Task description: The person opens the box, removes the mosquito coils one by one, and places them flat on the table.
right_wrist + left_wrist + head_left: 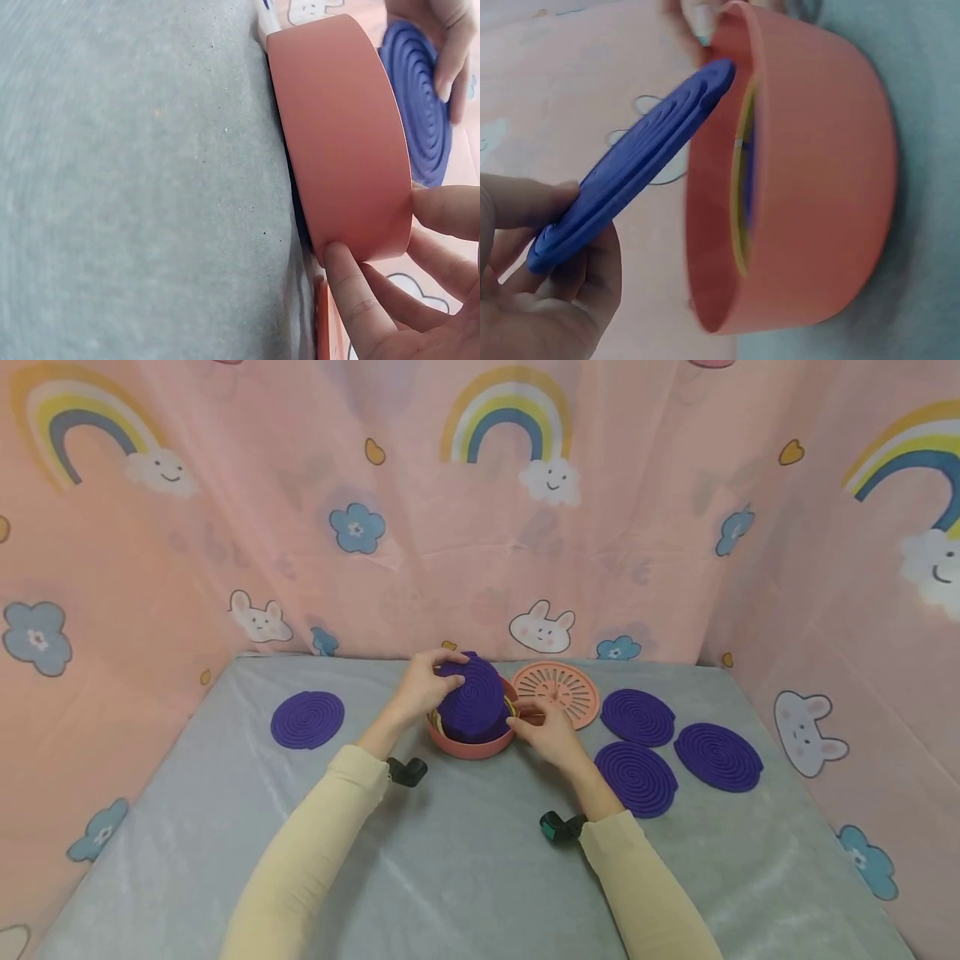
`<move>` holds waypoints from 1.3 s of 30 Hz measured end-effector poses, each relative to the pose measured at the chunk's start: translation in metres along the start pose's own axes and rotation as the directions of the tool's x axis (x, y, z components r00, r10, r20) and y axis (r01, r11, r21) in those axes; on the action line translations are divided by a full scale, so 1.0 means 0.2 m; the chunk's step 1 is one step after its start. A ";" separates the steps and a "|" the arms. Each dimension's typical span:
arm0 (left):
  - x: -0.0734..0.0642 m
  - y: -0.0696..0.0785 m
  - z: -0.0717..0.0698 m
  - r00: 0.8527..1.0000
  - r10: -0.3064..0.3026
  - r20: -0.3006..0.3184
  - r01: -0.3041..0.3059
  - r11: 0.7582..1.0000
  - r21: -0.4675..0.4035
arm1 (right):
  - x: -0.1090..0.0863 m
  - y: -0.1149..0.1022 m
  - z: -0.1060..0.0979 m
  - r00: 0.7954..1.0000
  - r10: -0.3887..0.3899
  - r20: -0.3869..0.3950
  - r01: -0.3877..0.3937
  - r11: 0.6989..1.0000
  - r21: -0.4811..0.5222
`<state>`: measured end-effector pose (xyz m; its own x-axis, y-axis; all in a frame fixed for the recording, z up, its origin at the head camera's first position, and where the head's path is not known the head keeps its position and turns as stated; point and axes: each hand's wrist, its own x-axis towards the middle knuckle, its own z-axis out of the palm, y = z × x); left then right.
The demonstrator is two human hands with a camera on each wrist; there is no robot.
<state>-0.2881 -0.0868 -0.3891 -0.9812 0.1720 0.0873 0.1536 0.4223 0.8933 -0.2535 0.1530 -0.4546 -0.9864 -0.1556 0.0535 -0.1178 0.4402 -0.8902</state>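
Note:
My left hand (429, 683) pinches the edge of a purple mosquito coil (472, 697), thumb on one face and fingers behind. In the left wrist view that coil (641, 154) is tilted, its far end by the opening of a round, coral-pink mosquito coil holder (825, 165). Inside the holder, a yellow ring (737, 187) and something purple show. At the holder's right side, my right hand (553, 733) holds the rim and wall; the right wrist view shows its fingertips on the holder's outer wall (341, 135).
A coral slotted lid (589, 697) lies behind my right hand. Flat purple coils (637, 717) lie on the right of the grey cloth-covered table (465, 877), and another coil (307, 720) on the left. A patterned pink curtain (420, 585) hangs behind the table.

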 end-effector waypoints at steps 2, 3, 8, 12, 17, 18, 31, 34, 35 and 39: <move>-0.01 0.02 -0.03 0.999 0.023 -0.039 -0.023 1.000 0.003 | 0.00 0.00 0.00 1.000 0.002 -0.001 -0.002 1.000 -0.001; -0.01 0.03 -0.05 0.998 0.034 -0.058 -0.033 0.999 0.005 | 0.00 0.00 0.00 1.000 0.001 -0.002 -0.001 1.000 0.002; -0.04 0.06 -0.13 0.993 0.064 -0.099 -0.065 0.998 -0.011 | 0.00 0.00 0.00 1.000 -0.012 -0.002 0.012 1.000 0.006; -0.07 0.07 -0.21 0.990 0.068 -0.121 -0.072 0.997 -0.032 | 0.00 0.00 -0.01 1.000 -0.017 -0.004 0.017 1.000 0.001; -0.09 0.07 -0.29 0.988 0.075 -0.137 -0.086 0.993 -0.076 | 0.00 -0.01 -0.03 1.000 -0.017 -0.016 0.016 1.000 -0.010; -0.09 0.07 -0.30 0.987 0.075 -0.140 -0.088 0.993 -0.082 | 0.00 -0.01 -0.03 1.000 -0.015 -0.020 0.014 1.000 -0.010; -0.19 -0.11 -0.52 0.982 0.000 -0.189 -0.012 0.998 -0.061 | 0.01 0.01 -0.02 1.000 -0.019 -0.013 0.019 1.000 -0.015; -0.22 -0.17 -0.56 0.976 -0.062 -0.210 0.050 0.997 -0.061 | 0.01 0.01 -0.01 1.000 -0.018 -0.001 0.018 1.000 -0.012; -0.23 -0.19 -0.56 0.973 -0.083 -0.216 0.070 0.995 -0.067 | 0.01 0.01 0.00 1.000 -0.018 -0.003 0.018 1.000 -0.012; -0.23 -0.28 -0.55 0.965 -0.147 -0.217 0.128 0.987 -0.098 | 0.00 0.01 0.00 1.000 -0.019 -0.011 0.019 1.000 -0.013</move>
<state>-0.2637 -0.2162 -0.3954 -0.9949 -0.0888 0.0484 0.0142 0.3518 0.9360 -0.2541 0.1533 -0.4559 -0.9852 -0.1541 0.0756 -0.1379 0.4486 -0.8830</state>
